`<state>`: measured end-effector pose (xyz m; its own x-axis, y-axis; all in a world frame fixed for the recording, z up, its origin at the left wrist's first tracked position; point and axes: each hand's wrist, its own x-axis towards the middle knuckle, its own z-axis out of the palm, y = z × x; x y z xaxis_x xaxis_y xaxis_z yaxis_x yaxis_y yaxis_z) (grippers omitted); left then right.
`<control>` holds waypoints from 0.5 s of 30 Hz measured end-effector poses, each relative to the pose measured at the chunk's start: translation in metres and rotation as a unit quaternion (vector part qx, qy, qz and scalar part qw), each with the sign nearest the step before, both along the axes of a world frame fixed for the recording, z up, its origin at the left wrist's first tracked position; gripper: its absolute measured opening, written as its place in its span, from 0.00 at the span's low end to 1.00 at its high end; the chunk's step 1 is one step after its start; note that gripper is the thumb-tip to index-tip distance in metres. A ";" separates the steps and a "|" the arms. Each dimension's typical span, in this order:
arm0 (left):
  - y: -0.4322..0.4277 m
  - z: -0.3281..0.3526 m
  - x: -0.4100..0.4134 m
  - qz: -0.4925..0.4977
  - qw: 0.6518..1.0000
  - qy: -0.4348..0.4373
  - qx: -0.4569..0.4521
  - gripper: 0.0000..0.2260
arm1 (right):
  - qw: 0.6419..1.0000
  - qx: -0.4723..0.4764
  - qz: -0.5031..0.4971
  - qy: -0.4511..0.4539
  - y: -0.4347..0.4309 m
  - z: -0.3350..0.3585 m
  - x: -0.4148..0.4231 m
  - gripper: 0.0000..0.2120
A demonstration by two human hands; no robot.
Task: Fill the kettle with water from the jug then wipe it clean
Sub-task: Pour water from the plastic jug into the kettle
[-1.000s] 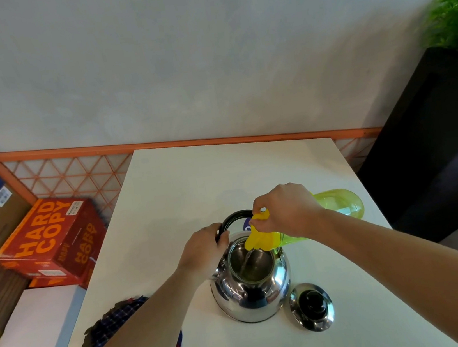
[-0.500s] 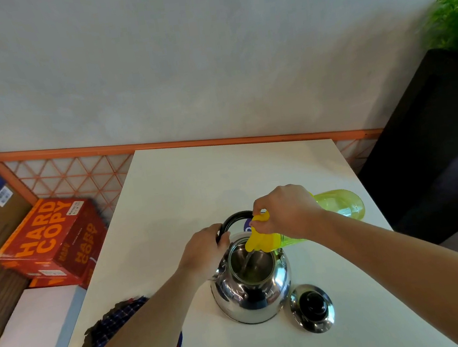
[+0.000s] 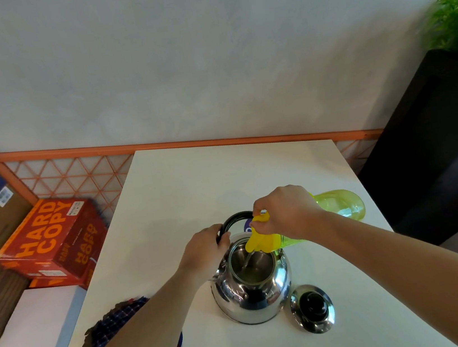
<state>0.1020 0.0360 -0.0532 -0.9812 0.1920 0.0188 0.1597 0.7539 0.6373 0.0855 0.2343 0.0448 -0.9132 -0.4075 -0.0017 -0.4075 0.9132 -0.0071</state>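
While your right hand curls around the tilted yellow-green jug, its spout over the open kettle, a thin stream falls inside. Your left hand grips the black handle folded back behind the kettle. The lid lies just right of the kettle on the tabletop.

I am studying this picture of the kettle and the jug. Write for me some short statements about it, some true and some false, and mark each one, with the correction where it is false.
1. The right hand tilts the jug over the open kettle. True.
2. The lid sits on the kettle. False: it lies on the table, to the right of the kettle.
3. The left hand lies flat on the table. False: it grips the kettle's black handle.
4. A checked cloth lies near the table's left edge. True.
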 end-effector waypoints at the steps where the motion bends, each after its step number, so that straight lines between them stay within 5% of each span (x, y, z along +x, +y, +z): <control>1: 0.000 0.000 0.000 -0.001 1.000 -0.001 0.000 0.13 | 1.000 0.000 0.000 0.001 0.000 0.000 0.000 0.17; 15: 0.001 0.002 0.000 -0.002 1.000 -0.009 0.001 0.14 | 1.000 0.001 0.006 0.008 0.000 -0.003 -0.001 0.18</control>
